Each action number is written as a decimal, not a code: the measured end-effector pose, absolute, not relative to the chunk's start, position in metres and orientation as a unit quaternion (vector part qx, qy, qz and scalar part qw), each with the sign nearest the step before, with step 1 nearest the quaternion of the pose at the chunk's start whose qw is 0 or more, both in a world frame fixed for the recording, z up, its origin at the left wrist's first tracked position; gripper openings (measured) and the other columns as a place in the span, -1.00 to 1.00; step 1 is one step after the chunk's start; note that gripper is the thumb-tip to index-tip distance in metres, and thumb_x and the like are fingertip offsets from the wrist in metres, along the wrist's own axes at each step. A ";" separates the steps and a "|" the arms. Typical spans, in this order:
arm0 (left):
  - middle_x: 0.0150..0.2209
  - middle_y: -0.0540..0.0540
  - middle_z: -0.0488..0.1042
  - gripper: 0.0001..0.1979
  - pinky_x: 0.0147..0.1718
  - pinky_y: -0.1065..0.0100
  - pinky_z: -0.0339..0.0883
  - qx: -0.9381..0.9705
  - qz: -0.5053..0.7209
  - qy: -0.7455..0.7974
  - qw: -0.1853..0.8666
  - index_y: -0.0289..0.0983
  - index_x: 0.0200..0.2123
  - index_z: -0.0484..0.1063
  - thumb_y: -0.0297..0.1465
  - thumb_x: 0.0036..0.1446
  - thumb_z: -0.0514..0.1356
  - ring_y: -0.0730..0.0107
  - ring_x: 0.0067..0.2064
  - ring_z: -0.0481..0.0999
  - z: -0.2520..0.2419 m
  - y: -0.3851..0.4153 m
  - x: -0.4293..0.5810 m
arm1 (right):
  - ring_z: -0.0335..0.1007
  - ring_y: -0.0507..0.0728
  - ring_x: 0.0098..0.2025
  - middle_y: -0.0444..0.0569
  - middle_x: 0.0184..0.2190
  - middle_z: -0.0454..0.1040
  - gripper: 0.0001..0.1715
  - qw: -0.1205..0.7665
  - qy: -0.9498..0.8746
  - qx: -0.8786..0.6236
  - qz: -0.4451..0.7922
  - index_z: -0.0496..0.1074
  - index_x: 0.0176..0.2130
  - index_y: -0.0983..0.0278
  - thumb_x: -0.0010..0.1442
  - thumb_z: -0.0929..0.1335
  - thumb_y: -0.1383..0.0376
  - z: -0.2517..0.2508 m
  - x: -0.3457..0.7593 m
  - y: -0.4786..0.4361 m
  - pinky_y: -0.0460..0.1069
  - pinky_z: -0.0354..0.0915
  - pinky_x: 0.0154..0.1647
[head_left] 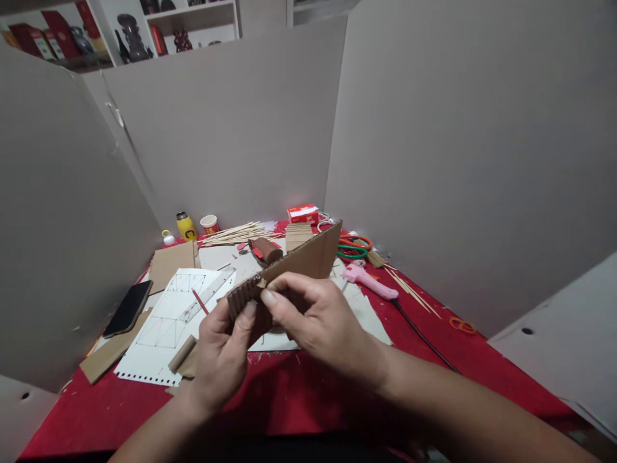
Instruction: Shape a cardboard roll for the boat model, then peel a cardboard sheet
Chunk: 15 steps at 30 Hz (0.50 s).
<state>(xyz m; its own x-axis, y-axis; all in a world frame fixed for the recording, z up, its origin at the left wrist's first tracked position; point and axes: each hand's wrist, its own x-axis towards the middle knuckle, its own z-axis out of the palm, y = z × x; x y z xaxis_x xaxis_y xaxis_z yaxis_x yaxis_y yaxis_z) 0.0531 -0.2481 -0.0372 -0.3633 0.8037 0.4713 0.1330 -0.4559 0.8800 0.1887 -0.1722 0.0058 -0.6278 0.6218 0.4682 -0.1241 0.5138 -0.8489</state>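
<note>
Above the red cloth, at centre: a flat brown corrugated cardboard panel (311, 253) is held up off the table, slanted from 8 o'clock to 2 o'clock.
Left hand (222, 350): closed at 7 o'clock, with the panel's near end clamped between thumb and fingers.
Right hand (321, 315): at 4 o'clock, thumb and forefinger drawn nearly together in a pinch at a small torn brown paper flap (261, 283) on the panel's edge.
Done: bare ridges are exposed at the 8 o'clock end.
Left: the visible face toward 2 o'clock is covered by smooth brown paper; by that measure, the stripping is judged to be in its early stages.
Around: a rolled brown cardboard strip (183, 354) is seen at 8 o'clock, a white sheet with pencilled triangles (157, 328) at 9, a pink plastic glue gun (371, 283) near 3.
</note>
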 end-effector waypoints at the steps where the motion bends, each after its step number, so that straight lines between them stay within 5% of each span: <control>1: 0.02 -0.10 0.55 -0.69 0.04 0.19 0.42 0.525 0.678 0.464 0.220 -0.10 0.06 0.46 -0.39 0.26 0.16 0.18 0.04 0.52 -0.040 -0.248 0.053 | 0.14 -0.04 -0.57 -0.17 -0.60 0.27 -0.69 0.396 -0.768 -0.166 0.475 0.33 -0.45 0.29 0.26 0.28 0.16 0.005 0.185 -0.172 -0.11 0.15 -0.56; 6: 0.08 -0.08 0.49 -0.58 0.12 0.22 0.34 0.608 0.635 0.473 0.064 -0.09 0.12 0.41 -0.49 0.21 0.19 0.21 0.10 0.47 -0.045 -0.247 0.051 | 0.09 -0.04 -0.55 -0.19 -0.61 0.20 -0.73 0.431 -0.755 -0.174 0.462 0.25 -0.54 0.28 0.19 0.25 0.32 0.002 0.175 -0.170 -0.11 0.10 -0.55; 15: -0.15 -0.10 0.62 -0.70 -0.19 0.29 0.53 0.435 0.723 0.475 0.249 -0.22 -0.03 0.51 -0.24 0.23 0.17 0.20 -0.13 0.60 -0.030 -0.250 0.046 | 0.07 -0.04 -0.63 -0.18 -0.69 0.21 -0.69 0.445 -0.752 -0.168 0.456 0.20 -0.63 0.25 0.12 0.27 0.33 0.000 0.176 -0.175 -0.10 0.06 -0.62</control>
<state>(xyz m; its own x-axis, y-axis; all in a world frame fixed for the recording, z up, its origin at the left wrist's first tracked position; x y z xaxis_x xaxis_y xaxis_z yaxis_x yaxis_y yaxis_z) 0.0465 -0.2498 -0.0303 -0.4972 0.7737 0.3927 0.0524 -0.4250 0.9037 0.1765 -0.1748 0.0001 -0.5481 0.6584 0.5158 -0.1529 0.5274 -0.8357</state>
